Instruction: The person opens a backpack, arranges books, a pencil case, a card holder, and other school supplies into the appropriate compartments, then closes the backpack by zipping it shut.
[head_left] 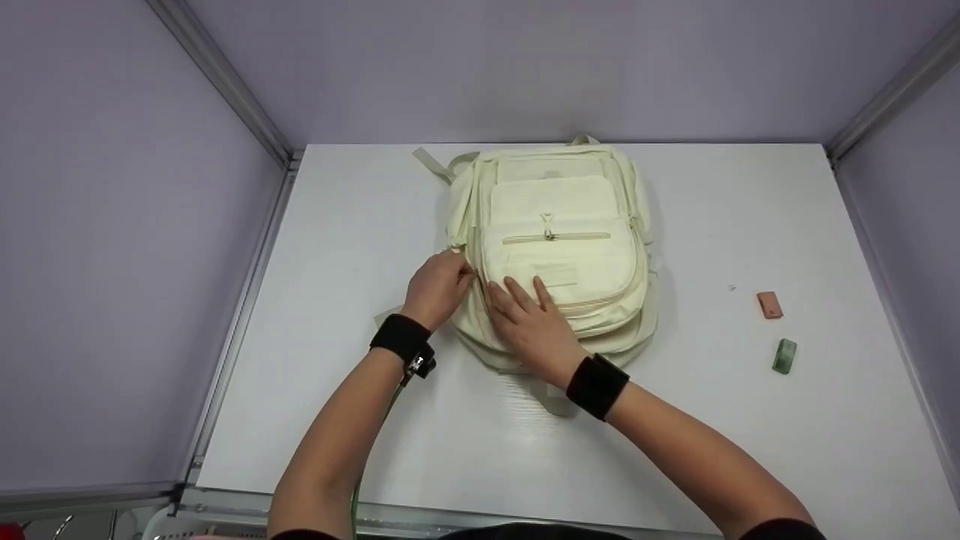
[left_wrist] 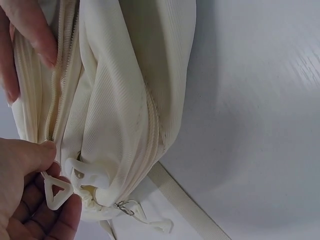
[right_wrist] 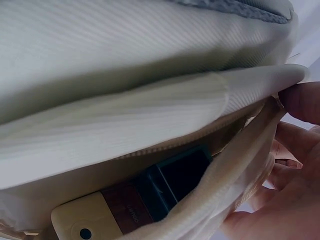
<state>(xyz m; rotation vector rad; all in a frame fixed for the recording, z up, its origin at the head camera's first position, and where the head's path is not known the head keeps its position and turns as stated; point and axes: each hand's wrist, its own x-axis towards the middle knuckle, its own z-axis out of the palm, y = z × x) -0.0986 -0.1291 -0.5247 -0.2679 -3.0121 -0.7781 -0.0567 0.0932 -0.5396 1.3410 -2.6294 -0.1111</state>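
A cream backpack (head_left: pixel 555 199) lies front side up on the white table. At its left side, my left hand (head_left: pixel 439 285) pinches a zipper pull (left_wrist: pixel 59 196), its triangular loop lying over the curled fingers. The zipper (left_wrist: pixel 64 75) runs along the bag's side away from those fingers. My right hand (head_left: pixel 536 330) rests on the lower front of the bag, fingers spread and fairly straight. In the right wrist view, fingers (right_wrist: pixel 300 145) are at the edge of a gaping pocket. Inside it lie a cream and maroon device (right_wrist: pixel 90 217) with a round dark spot and a dark teal object (right_wrist: pixel 175 175).
To the right on the table (head_left: pixel 720 435) lie an orange-pink block (head_left: pixel 769 304), a green roll of tape (head_left: pixel 784 356) and a tiny white scrap (head_left: pixel 732 287). Grey panels (head_left: pixel 465 67) border the table's back and sides. Loose straps (head_left: pixel 431 163) stick out from the bag.
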